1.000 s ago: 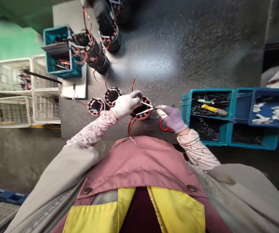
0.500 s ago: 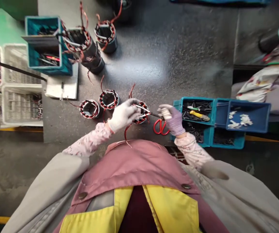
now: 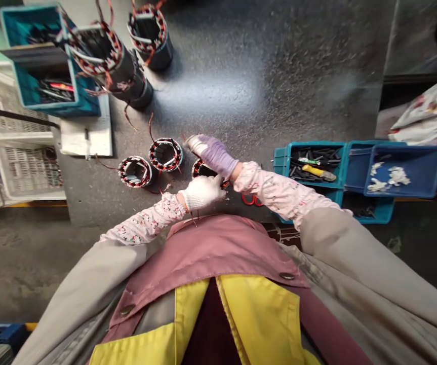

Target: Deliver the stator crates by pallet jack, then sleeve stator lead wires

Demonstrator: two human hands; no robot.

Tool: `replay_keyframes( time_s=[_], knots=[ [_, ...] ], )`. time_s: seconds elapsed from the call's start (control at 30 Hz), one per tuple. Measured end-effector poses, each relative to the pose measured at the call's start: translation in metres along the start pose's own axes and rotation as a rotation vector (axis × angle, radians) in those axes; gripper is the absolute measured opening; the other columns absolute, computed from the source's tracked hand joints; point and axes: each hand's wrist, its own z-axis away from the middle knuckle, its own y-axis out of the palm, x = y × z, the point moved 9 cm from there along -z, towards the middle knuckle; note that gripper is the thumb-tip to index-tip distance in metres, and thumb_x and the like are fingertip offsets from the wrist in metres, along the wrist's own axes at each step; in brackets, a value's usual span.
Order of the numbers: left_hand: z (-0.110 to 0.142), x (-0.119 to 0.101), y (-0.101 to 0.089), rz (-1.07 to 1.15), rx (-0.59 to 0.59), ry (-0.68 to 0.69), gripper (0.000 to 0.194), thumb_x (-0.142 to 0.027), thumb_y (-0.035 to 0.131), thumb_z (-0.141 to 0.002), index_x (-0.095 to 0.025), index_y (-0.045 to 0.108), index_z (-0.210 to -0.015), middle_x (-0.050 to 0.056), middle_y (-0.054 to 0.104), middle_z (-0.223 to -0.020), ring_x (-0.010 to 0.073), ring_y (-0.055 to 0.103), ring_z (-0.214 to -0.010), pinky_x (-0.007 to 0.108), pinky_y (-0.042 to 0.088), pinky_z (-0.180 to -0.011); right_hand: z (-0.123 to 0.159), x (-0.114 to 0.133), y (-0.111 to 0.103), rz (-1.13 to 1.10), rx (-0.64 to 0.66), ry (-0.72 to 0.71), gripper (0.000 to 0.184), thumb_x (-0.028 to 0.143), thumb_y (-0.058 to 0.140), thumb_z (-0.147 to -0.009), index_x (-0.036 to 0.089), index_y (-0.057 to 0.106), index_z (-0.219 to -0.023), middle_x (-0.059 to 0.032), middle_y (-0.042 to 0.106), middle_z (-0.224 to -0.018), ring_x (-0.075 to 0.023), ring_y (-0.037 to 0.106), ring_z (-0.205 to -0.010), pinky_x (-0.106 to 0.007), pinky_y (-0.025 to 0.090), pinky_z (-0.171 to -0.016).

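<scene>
My left hand, in a white glove, is closed at the near rim of a wound motor stator. The glove hides most of that rim. Over the stator's far side reaches my right hand, in a lilac glove with pale fingertips. Its fingers are pinched together, and a bit of reddish lead wire shows at their tips. Just left stand two similar stators, one with a dark bore and one lower. Under my right forearm lie red-handled scissors, partly covered.
Taller stators stand at the back left beside a teal bin. White baskets are at far left. On the right, teal bins hold black pieces and a yellow-handled tool; a blue tray holds white bits. Another person's sleeve shows at right.
My right hand has moved left from beside the scissors to the stator's far side. My left hand has dropped to its near side. The white stick and dark-tipped tool between them no longer show.
</scene>
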Motion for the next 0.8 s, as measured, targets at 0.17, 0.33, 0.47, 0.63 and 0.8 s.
replay_keyframes(
  time_s=[0.17, 0.33, 0.47, 0.63, 0.8],
  knots=[
    [0.034, 0.021, -0.034, 0.180, -0.214, 0.103, 0.032, -0.044, 0.059, -0.088, -0.019, 0.074, -0.101, 0.010, 0.065, -0.105, 0.0206, 0.062, -0.084, 0.031, 0.046, -0.072, 0.070, -0.026, -0.122, -0.276, -0.509, -0.013, 0.027, 0.028, 0.041, -0.099, 0.015, 0.064, -0.102, -0.0112, 0.070, -0.114, -0.0146, 0.068, -0.093, -0.027, 0.053, -0.081],
    [0.096, 0.073, -0.030, 0.531, -0.438, -0.101, 0.030, -0.040, 0.058, -0.085, -0.015, 0.075, -0.082, 0.005, 0.064, -0.085, 0.0170, 0.058, -0.080, 0.029, 0.049, -0.078, 0.191, -0.111, -0.149, -0.288, -0.704, 0.228, 0.018, 0.032, 0.056, -0.086, 0.018, 0.067, -0.084, -0.0138, 0.073, -0.096, -0.0185, 0.070, -0.078, -0.031, 0.055, -0.070],
    [0.116, 0.094, 0.018, 0.386, -0.379, -0.314, 0.027, -0.037, 0.060, -0.083, -0.018, 0.077, -0.090, 0.006, 0.062, -0.089, 0.0186, 0.059, -0.084, 0.029, 0.049, -0.080, 0.240, -0.162, -0.085, -0.325, -0.553, 0.402, 0.031, 0.048, 0.065, -0.079, 0.018, 0.070, -0.083, -0.0114, 0.074, -0.091, -0.0215, 0.071, -0.078, -0.034, 0.059, -0.070],
    [0.104, 0.111, 0.063, 0.025, -0.289, -0.453, 0.037, -0.043, 0.053, -0.089, -0.020, 0.077, -0.107, 0.011, 0.058, -0.102, 0.0227, 0.060, -0.085, 0.029, 0.044, -0.068, 0.291, -0.207, -0.043, -0.452, -0.664, 0.531, 0.018, 0.035, 0.067, -0.078, 0.018, 0.072, -0.080, -0.0088, 0.075, -0.088, -0.0200, 0.071, -0.080, -0.033, 0.060, -0.076],
    [0.076, 0.112, 0.064, -0.161, -0.355, -0.433, 0.049, -0.052, 0.046, -0.091, -0.018, 0.075, -0.112, 0.012, 0.055, -0.098, 0.0214, 0.056, -0.072, 0.032, 0.042, -0.060, 0.355, -0.271, -0.023, -0.630, -0.971, 0.634, 0.012, 0.025, 0.064, -0.082, 0.018, 0.067, -0.074, -0.0064, 0.072, -0.075, -0.0165, 0.068, -0.070, -0.026, 0.057, -0.063]
  ],
)
